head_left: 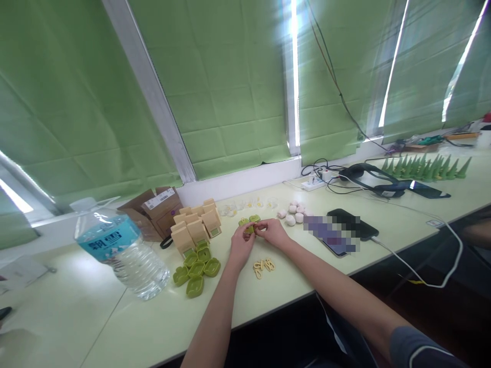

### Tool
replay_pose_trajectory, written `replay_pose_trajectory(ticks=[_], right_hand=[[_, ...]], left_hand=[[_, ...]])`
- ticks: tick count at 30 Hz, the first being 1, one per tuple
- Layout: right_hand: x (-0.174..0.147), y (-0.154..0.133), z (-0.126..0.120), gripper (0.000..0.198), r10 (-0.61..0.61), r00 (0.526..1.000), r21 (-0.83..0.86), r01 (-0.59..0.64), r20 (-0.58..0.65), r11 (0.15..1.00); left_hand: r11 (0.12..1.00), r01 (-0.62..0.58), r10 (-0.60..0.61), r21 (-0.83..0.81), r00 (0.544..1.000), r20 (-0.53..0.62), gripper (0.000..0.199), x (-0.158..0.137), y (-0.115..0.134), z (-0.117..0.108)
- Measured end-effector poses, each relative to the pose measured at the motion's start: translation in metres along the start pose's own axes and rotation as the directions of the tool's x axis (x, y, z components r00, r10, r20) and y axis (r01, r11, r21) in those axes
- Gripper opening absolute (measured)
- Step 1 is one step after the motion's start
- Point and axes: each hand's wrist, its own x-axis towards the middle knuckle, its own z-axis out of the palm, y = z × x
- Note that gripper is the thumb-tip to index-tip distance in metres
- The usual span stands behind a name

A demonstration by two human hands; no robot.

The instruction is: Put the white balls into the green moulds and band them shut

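A pale green tabletop (pixel 76 312) runs below green window blinds (pixel 230 87); on its left lies a large water bottle (pixel 123 250) on its side, and behind it an open brown carton (pixel 155 209); beside the carton stands a cluster of small tan boxes (pixel 197 225), with several green oval trays (pixel 195 271) lying in front of them; to the right lie two dark phones (pixel 345 230), side by side, one with a white cable; a handful of white round pieces (pixel 293 212) sits near them; a little heap of yellow rings (pixel 263 266) lies just in front of the hands; the left hand (pixel 241 245) and right hand (pixel 273 232) meet fingertip to fingertip, both pinched closed on a small green piece (pixel 250 227) held between them just above the tabletop, with more green pieces (pixel 249 220) touching it behind.
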Motion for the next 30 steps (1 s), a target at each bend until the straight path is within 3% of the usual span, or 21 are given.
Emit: replay_pose_trajectory(ticks=[12, 23, 30], right_hand=[[0.0005, 0.0026, -0.0029, 0.018, -0.054, 0.998, -0.045, 0.055, 0.028, 0.997], [-0.0002, 0.0051, -0.0014, 0.019, -0.044, 0.999, 0.027, 0.043, 0.023, 0.999], [-0.0003, 0.0032, 0.0015, 0.022, -0.035, 0.993, 0.053, 0.03, 0.113, 0.998]], left_hand=[[0.998, -0.055, 0.055, 0.025, 0.998, 0.01, 0.036, -0.0008, -0.0025, 0.0008], [1.0, -0.028, 0.028, 0.006, 0.999, 0.046, 0.039, -0.0025, -0.0005, 0.0009], [0.997, -0.009, 0.013, 0.08, 0.998, -0.053, 0.029, -0.0005, -0.0046, 0.003]])
